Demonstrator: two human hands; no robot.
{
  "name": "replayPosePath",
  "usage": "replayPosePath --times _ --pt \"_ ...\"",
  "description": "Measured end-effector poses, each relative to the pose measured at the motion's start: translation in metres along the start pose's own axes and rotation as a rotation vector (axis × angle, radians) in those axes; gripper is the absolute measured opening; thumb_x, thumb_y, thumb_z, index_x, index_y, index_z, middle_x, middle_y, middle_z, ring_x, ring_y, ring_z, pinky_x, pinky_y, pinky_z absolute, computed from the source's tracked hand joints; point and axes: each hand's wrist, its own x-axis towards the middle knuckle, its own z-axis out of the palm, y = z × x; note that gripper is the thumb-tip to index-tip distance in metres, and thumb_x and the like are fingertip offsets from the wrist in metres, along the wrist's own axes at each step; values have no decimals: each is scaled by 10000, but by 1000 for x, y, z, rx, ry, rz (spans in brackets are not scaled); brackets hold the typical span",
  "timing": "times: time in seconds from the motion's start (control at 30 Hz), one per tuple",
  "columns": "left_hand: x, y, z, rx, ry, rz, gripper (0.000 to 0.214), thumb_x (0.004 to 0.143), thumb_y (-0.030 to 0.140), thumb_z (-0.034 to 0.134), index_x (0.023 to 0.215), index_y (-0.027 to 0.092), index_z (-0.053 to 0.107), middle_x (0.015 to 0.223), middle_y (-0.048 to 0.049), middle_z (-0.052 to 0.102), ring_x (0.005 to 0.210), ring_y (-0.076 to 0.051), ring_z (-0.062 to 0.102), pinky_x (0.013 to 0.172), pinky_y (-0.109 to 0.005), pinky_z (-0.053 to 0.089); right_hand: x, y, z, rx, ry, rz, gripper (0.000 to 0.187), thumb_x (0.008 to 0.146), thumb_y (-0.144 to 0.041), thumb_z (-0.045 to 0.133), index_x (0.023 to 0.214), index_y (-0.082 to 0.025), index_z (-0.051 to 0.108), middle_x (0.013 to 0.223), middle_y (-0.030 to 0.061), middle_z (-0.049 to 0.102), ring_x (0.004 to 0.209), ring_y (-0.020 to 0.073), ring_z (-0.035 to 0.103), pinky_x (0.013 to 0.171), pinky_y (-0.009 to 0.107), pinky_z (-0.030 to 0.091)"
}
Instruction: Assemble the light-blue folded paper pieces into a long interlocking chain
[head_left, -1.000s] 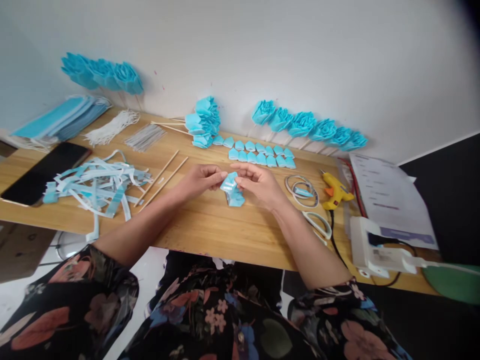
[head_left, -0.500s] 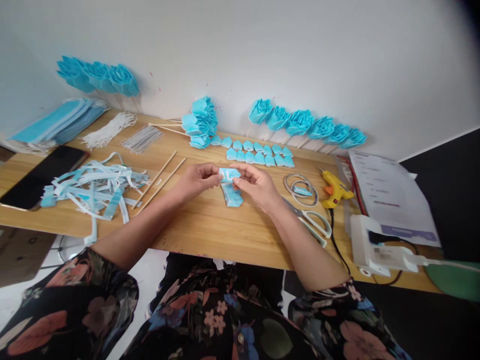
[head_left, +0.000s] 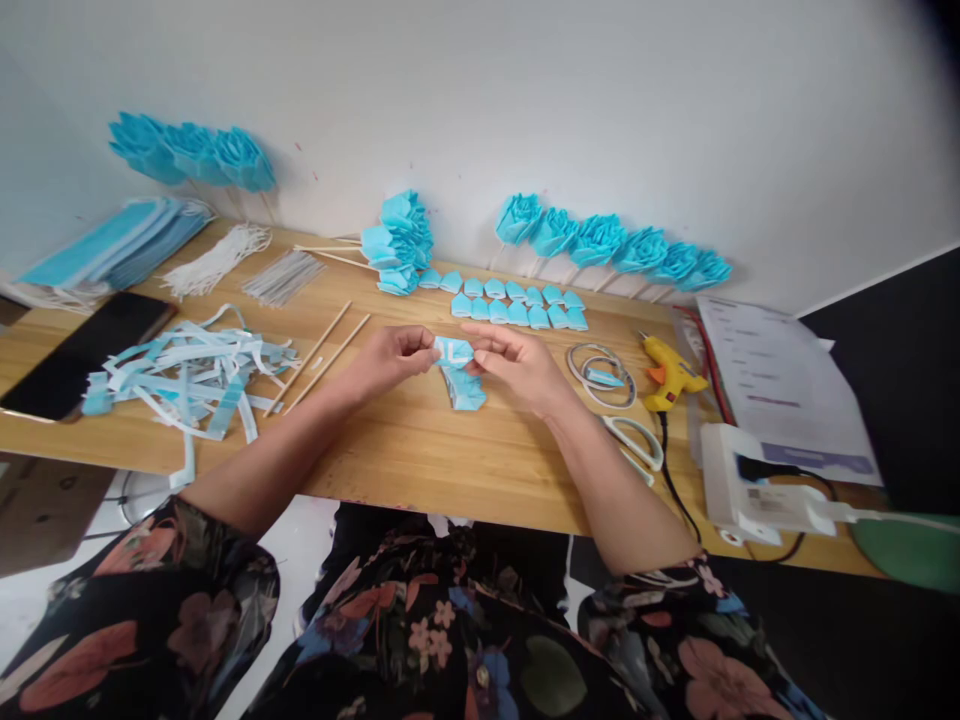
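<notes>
A small blue fabric piece [head_left: 453,352] with white markings is pinched between my two hands over the middle of the table. My left hand [head_left: 394,362] grips its left edge between thumb and fingers. At its right corner, the thumb and forefinger of my right hand [head_left: 517,368] close on it. Just below lie more folded blue pieces [head_left: 466,391] on the wood. Behind my hands, blue folded petals [head_left: 517,316] sit in two rows. To their left rests a bunch of blue fabric flowers [head_left: 405,245] on sticks.
Blue flowers [head_left: 598,242] on sticks lean against the wall. At right are a yellow glue gun [head_left: 671,374], scissors [head_left: 637,440], tape rings [head_left: 576,372], papers [head_left: 784,390] and a power strip [head_left: 727,485]. Cut strips [head_left: 187,365], wooden sticks [head_left: 330,362], a phone [head_left: 82,355] and masks [head_left: 120,245] lie left.
My right fingers have shifted slightly along the blue piece to its right corner, showing more of its face. My right forearm now covers more of the scissors.
</notes>
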Motion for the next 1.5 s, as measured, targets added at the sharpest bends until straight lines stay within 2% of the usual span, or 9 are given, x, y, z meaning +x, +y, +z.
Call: replayPosePath --times 0.23,0.3,0.4,0.47,0.63,0.8,1.0,1.37,1.5 --pt "1 0 0 -6 -5 19 247 798 399 657 746 168 587 612 37 476 561 -91 394 550 -245 288 0 1 -2 -59 9 -32 415 782 -309 717 1189 -229 706 816 -6 694 733 135 637 723 317 541" --pt "1 -2 2 1 78 62 245 820 404 645 770 172 580 627 31 494 565 -95 411 549 -245 311 1 4 1 -60 42 -58 404 784 -319 707 1179 -232 703 824 -2 697 732 138 637 704 308 529" --pt "-1 -1 7 89 311 187 230 846 387 640 777 183 559 648 23 516 584 -101 431 558 -243 340 2 6 6 -82 141 -90 398 799 -333 683 1187 -241 691 858 7 704 761 147 644 712 310 530" --pt "-4 0 12 189 382 270 227 860 367 639 753 182 564 648 14 541 582 -101 430 558 -243 342 1 6 10 -119 208 -113 392 810 -334 669 1191 -243 687 860 10 701 775 152 644 728 316 536" --pt "-9 -1 19 370 256 306 178 891 327 628 825 169 674 652 -2 598 571 -103 446 558 -249 332 -3 6 19 -170 251 -159 376 819 -304 662 1190 -250 688 866 8 713 776 152 644 745 317 542" --pt "-7 -6 20 403 249 250 191 876 339 659 942 168 711 599 30 520 560 -106 432 551 -246 303 -6 4 24 -206 226 -196 374 835 -271 646 1206 -266 693 873 3 720 774 146 647 757 314 539" --pt "-6 -6 21 389 213 223 219 881 375 644 889 166 709 674 -9 627 578 -109 455 555 -240 319 -7 3 26 -278 232 -222 367 832 -250 627 1191 -269 700 908 9 738 822 157 671 825 337 554" --pt "-6 -10 21 372 226 233 202 866 352 635 878 169 720 627 9 603 547 -104 448 541 -230 324 -4 11 26 -370 229 -364 353 853 -203 584 1179 -256 709 905 17 737 807 153 673 827 332 554" --pt "-6 -12 21 384 218 240 219 868 348 622 908 161 729 650 -3 631 550 -106 453 543 -231 327 -4 11 26 -413 211 -364 356 859 -207 582 1182 -280 713 930 14 740 840 152 682 845 313 551"
